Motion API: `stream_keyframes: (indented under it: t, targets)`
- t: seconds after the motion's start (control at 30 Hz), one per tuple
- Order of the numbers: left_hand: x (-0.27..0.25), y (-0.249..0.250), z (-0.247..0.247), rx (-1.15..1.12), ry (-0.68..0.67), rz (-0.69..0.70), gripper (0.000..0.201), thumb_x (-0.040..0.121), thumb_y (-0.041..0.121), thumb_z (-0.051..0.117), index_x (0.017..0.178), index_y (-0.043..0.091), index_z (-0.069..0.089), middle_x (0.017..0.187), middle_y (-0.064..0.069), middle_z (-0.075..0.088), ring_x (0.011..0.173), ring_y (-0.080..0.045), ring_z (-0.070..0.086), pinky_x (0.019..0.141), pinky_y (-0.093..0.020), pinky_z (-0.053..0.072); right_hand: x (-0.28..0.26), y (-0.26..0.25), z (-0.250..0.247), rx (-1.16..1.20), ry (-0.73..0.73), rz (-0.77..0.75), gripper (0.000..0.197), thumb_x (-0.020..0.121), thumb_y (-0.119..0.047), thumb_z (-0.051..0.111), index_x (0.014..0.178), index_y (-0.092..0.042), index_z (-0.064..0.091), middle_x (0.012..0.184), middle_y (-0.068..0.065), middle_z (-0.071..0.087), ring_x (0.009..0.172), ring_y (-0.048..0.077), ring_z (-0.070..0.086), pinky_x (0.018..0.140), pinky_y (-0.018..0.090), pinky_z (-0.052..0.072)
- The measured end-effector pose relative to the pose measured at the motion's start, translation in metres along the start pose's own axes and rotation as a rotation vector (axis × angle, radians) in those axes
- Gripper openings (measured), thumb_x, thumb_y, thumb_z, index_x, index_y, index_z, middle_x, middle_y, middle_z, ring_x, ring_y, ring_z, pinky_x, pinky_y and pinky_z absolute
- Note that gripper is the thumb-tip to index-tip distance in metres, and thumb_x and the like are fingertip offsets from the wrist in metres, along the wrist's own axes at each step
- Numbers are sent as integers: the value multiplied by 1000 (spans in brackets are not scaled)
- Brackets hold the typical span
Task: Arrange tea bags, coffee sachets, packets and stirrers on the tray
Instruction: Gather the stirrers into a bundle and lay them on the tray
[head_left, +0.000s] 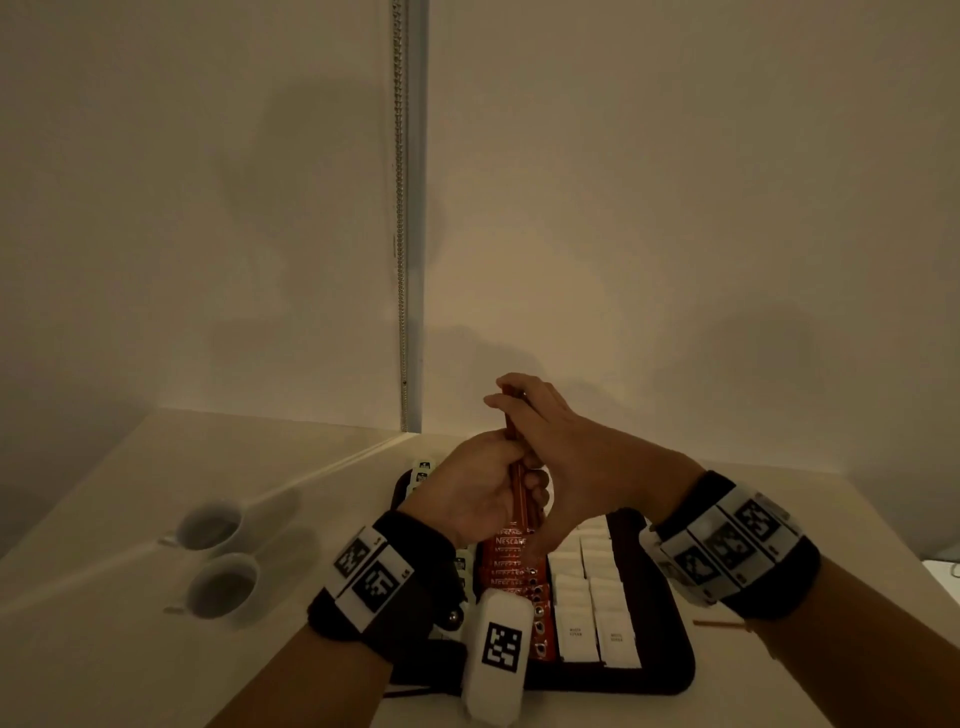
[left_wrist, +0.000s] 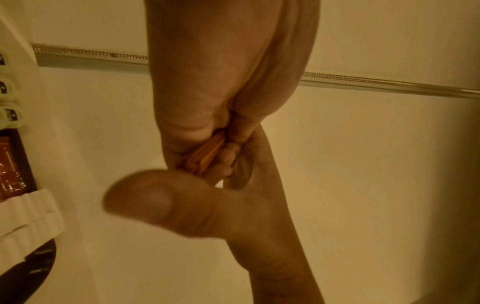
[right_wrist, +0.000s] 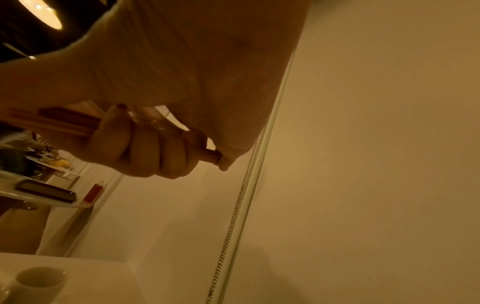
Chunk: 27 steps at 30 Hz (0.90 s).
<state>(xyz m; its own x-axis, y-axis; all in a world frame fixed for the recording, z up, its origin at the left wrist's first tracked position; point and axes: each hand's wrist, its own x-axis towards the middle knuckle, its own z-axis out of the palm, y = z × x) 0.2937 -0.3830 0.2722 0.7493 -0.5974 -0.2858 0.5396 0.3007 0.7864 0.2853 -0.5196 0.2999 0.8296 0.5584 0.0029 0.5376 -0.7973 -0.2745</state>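
My left hand (head_left: 478, 493) grips a bundle of brown wooden stirrers (head_left: 517, 488) upright above the black tray (head_left: 670, 623). My right hand (head_left: 566, 457) lies flat against the bundle with straight fingers, its fingertips past the top ends. The left wrist view shows my left hand (left_wrist: 207, 82) curled round the stirrers (left_wrist: 207, 152) and my right hand (left_wrist: 259, 216) beside them, thumb out. The right wrist view shows the stirrers (right_wrist: 52, 123) in the left fist (right_wrist: 140, 148). On the tray lie red coffee sachets (head_left: 511, 566) and white packets (head_left: 597, 587).
Two white cups (head_left: 208, 527) (head_left: 223, 587) stand on the table left of the tray. Small white pods (head_left: 422, 470) line the tray's far left side. A single stirrer (head_left: 719, 623) lies on the table right of the tray. A wall rises close behind.
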Motion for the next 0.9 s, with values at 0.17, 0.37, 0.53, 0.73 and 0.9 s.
stream_keyframes:
  t: [0.17, 0.37, 0.53, 0.73, 0.9]
  targets:
    - [2, 7, 3, 6, -18, 3, 22, 97, 2, 37, 80, 7, 51, 63, -4, 42, 47, -9, 41, 45, -20, 41, 0, 3, -4, -39, 47, -6, 128, 47, -46, 89, 145, -7, 18, 146, 7, 9, 135, 16, 13, 103, 22, 34]
    - [2, 4, 6, 17, -34, 44, 24, 97, 2, 37, 78, 7, 51, 61, -2, 44, 46, -8, 43, 47, -20, 41, -1, 6, -6, -21, 85, -36, 125, 45, -51, 89, 143, -7, 24, 141, 6, 17, 130, 15, 20, 102, 24, 39]
    - [3, -3, 4, 22, -17, 11, 21, 100, 10, 39, 82, 9, 51, 59, 0, 45, 47, -9, 43, 48, -21, 42, 0, 10, -2, -65, 90, -34, 126, 44, -48, 89, 143, -6, 24, 142, 6, 15, 130, 10, 15, 98, 18, 38]
    - [10, -7, 5, 59, -44, -1, 23, 101, 14, 39, 78, 15, 45, 59, 3, 37, 45, -8, 36, 44, -20, 38, -4, 22, 11, 876, 283, 262, 66, 85, -37, 60, 142, -26, 30, 145, -1, 37, 135, 9, 34, 111, 27, 32]
    - [19, -12, 11, 108, -43, -12, 22, 102, 17, 37, 83, 14, 47, 58, 3, 40, 44, -7, 38, 42, -19, 38, 6, 15, 17, 1301, 398, 469, 21, 95, -30, 49, 104, -13, 58, 111, 7, 67, 93, 21, 63, 73, 23, 52]
